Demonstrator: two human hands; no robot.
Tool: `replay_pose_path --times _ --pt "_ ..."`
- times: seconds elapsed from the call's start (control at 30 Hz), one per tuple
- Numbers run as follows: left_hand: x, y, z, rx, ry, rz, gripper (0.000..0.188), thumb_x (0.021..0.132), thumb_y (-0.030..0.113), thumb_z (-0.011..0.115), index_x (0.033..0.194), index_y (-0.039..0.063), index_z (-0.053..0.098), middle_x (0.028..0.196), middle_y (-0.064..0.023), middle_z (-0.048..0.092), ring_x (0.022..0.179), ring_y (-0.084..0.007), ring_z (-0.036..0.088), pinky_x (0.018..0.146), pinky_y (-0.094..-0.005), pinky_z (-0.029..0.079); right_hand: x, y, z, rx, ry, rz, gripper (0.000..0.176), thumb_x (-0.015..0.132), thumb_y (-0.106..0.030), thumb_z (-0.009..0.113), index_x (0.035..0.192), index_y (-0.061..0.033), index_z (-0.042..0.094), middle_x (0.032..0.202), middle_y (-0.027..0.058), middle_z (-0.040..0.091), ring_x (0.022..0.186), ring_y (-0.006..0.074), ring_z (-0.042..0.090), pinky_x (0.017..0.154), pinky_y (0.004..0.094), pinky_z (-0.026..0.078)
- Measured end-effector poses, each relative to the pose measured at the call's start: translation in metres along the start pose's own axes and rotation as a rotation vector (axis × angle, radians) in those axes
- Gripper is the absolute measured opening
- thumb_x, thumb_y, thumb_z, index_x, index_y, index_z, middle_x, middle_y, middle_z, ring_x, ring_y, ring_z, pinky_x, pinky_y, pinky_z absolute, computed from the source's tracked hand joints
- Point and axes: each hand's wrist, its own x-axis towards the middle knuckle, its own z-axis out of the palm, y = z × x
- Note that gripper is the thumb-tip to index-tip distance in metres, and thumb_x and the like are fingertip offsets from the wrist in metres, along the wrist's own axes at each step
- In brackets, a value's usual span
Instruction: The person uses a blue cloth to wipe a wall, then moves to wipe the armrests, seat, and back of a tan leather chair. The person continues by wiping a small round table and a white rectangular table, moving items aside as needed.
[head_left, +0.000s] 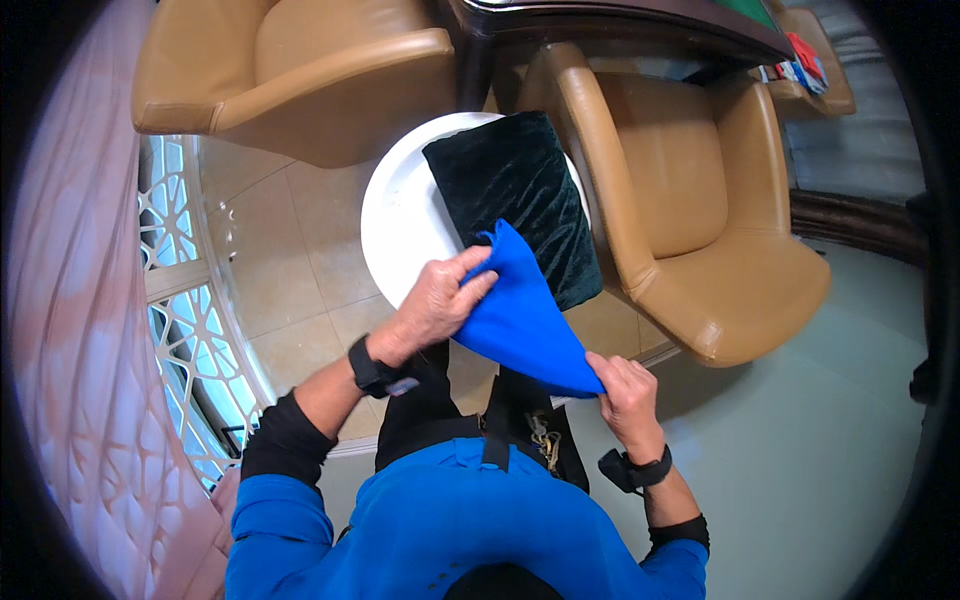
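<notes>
A bright blue cloth (517, 315) is stretched between my two hands, narrowing towards its lower right corner. My left hand (442, 296) pinches its upper left edge between thumb and fingers. At the lower right corner, my right hand (626, 390) grips the cloth. Beyond the cloth lies a dark green velvet piece (506, 176), squarish, either folded or a cushion; I cannot tell which. It rests on a round white table or stool (405, 225) and overhangs its right side. The blue cloth covers part of the velvet's near edge.
Tan leather armchairs stand at the upper left (337, 82) and right (675, 180). A dark wooden table (615, 30) is at the top. Red, white and blue fabric (806, 64) lies on another chair. A pink curtain (90, 300) hangs at left beside a white lattice panel (176, 195).
</notes>
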Motion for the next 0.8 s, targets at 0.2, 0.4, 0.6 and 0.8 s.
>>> replay_pose_path --times 0.2,0.4,0.6,0.8 --pt "-0.003 -0.058 -0.084 0.395 0.122 0.086 0.027 0.090 0.017 0.060 0.113 0.004 0.061 0.088 -0.0188 0.067 0.076 -0.0301 0.067 0.072 -0.0357 0.054 0.034 -0.046 0.078 -0.015 0.088 -0.069 0.036 0.069 0.001 0.060 0.105 -0.0024 0.062 0.071 0.0071 0.053 0.066 0.0233 0.057 0.058 0.0332 0.043" --pt "-0.019 -0.143 -0.096 0.939 0.246 -0.034 0.059 0.081 0.014 0.067 0.136 0.008 0.044 0.133 -0.0197 0.047 0.117 -0.0369 0.048 0.099 -0.0444 0.039 0.038 -0.048 0.199 0.080 -0.313 0.123 0.052 0.072 -0.012 0.072 0.120 -0.0022 0.054 0.104 0.0121 0.058 0.092 0.0284 0.058 0.077 0.0393 0.048" --pt "-0.049 -0.167 -0.030 0.944 -0.021 -0.096 0.061 0.083 0.022 0.066 0.137 0.006 0.042 0.147 -0.0214 0.029 0.135 -0.0419 0.029 0.109 -0.0497 0.029 0.046 -0.045 0.236 0.088 -0.072 0.049 0.049 0.072 -0.008 0.069 0.118 -0.0004 0.054 0.119 0.0156 0.057 0.107 0.0308 0.055 0.088 0.0403 0.045" --pt "-0.027 -0.181 -0.017 1.096 0.024 -0.164 0.069 0.083 0.037 0.066 0.141 0.012 0.040 0.151 -0.0196 0.025 0.139 -0.0443 0.020 0.111 -0.0522 0.023 0.045 -0.035 0.256 0.084 -0.009 -0.059 0.042 0.073 -0.004 0.067 0.113 0.0015 0.057 0.120 0.0188 0.058 0.111 0.0331 0.056 0.090 0.0422 0.045"
